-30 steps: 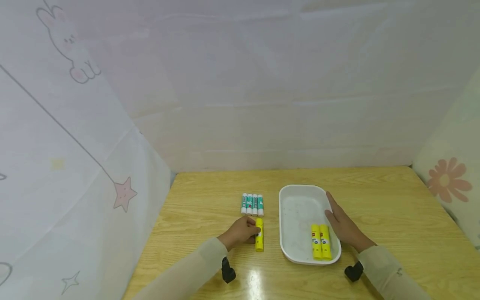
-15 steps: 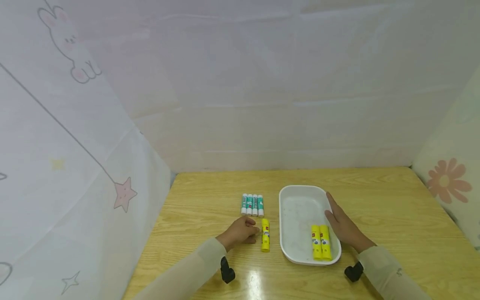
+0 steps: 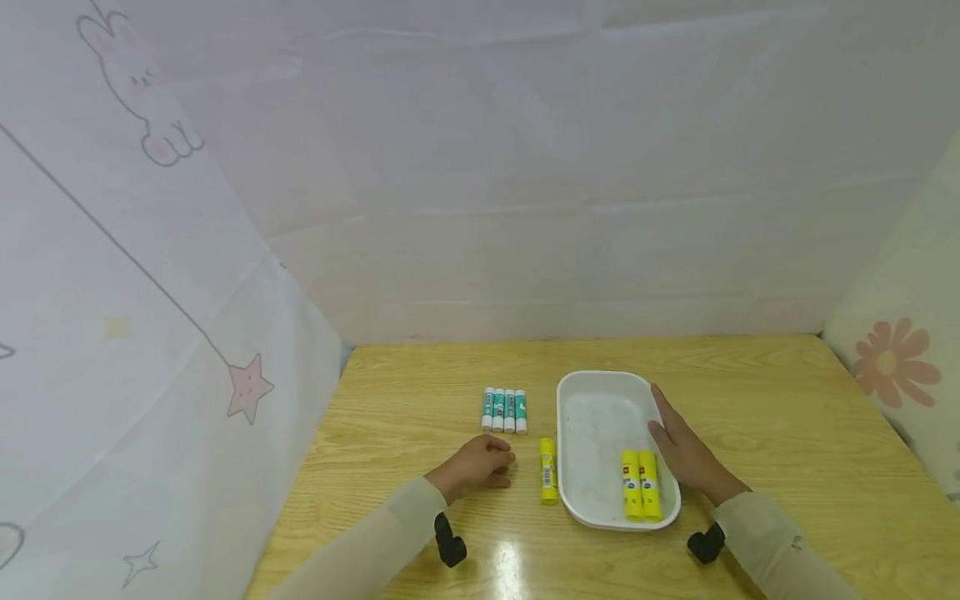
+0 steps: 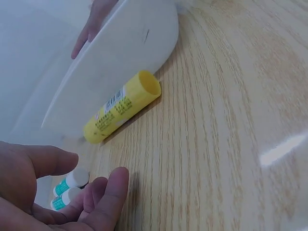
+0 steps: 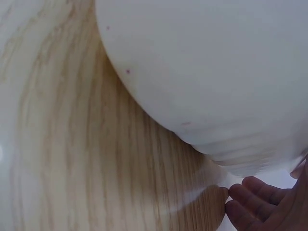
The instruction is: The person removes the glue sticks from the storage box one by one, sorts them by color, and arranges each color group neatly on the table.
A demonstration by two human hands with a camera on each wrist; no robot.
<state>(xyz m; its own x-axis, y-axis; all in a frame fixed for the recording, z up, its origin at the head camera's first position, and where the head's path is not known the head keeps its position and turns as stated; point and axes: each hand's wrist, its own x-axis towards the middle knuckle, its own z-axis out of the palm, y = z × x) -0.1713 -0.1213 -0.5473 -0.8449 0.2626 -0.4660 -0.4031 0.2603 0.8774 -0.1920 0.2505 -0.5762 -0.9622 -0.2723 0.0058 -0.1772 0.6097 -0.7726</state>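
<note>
A yellow glue stick [image 3: 548,472] lies on the table just left of the white tray [image 3: 567,500]; in the left wrist view this glue stick [image 4: 122,107] is close along the tray's wall. My left hand [image 3: 474,467] is low over the table to its left, a gap between them, thumb and fingers loosely bent around nothing. Against the tray's right side rests my right hand [image 3: 692,457], thumb at the rim. Its fingers [image 5: 255,197] extend straight beside the wall in the right wrist view. Two more yellow glue sticks [image 3: 641,486] lie side by side inside the tray's near right corner.
Several small green-and-white glue sticks [image 3: 504,411] lie in a row behind my left hand. The wooden table [image 3: 390,392] ends at a pale cloth backdrop [image 3: 480,208] with printed figures on its sides.
My left hand has let go of the yellow glue stick, which has rolled right to the tray's side. The left hand has stayed nearly in place. My right hand is still at the tray.
</note>
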